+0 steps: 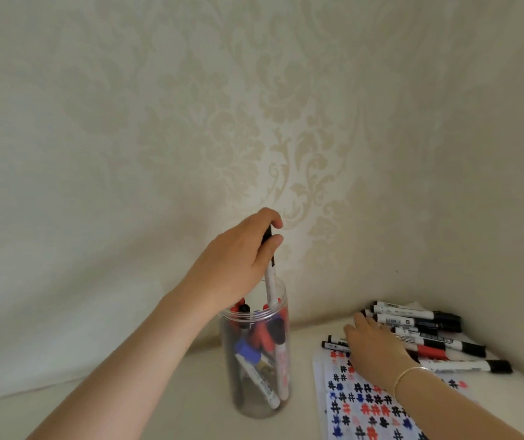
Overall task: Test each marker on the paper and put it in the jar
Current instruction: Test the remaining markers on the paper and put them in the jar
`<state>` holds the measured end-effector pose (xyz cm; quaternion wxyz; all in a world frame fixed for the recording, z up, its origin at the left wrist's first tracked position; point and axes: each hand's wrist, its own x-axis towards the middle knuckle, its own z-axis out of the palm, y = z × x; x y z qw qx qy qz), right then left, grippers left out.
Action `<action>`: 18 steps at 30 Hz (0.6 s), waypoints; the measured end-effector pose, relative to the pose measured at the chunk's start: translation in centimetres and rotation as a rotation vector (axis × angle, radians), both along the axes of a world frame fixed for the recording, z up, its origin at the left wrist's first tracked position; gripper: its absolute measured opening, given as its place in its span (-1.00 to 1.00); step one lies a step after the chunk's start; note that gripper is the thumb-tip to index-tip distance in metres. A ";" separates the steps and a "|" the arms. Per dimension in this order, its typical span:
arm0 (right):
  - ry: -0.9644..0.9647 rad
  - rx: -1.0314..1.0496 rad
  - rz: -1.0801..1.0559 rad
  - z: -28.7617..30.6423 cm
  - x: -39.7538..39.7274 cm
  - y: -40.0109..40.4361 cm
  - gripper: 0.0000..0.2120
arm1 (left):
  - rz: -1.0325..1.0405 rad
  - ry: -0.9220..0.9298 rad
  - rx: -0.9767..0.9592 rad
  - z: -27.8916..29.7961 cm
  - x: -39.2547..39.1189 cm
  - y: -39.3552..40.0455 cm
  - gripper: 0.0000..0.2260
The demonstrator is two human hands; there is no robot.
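Clear plastic jar point(255, 360) stands on the pale table point(165, 408), already holding a bunch of markers, red, blue & black caps mixed, some leaning. Left hand point(238, 262) is above the rim, thumb & fingers pinched round the black-capped end of a white marker point(270, 281), whose lower end is just inside the jar mouth, roughly upright w/ a slight tilt.

Step in hand looks like the drop-in. To do it well: keep the marker near vertical, aim for the gap on the far side where fewer caps crowd the rim, lower till it's well inside, then let go. Dropping from high could bounce it off the caps or rock the jar, prob. best avoided.

Right hand point(373, 347) lies flat w/ fingers straight over the loose pile of markers point(428, 331) by the wall, touching them; can't tell if it has picked one. Test paper point(365, 404), covered in red, blue & black marks, sits under that wrist, just beside the jar. Plenty still untested, so roughly midway.
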<state>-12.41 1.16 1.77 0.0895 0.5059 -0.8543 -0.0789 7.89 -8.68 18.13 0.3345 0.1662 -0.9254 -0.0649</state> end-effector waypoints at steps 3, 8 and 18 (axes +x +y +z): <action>-0.091 -0.044 0.033 0.6 -0.2 -0.4 -0.64 | -0.011 -0.043 -0.032 0.4 -0.1 0.4 -0.84; -0.216 -0.030 -0.006 1.1 -0.1 -0.9 -0.61 | 0.045 -0.030 -0.112 0.6 0.1 -0.2 -0.80; -0.851 -0.814 -0.001 6.5 1.6 -1.3 -0.89 | 0.093 0.103 -0.010 -0.9 0.4 -2.3 -0.77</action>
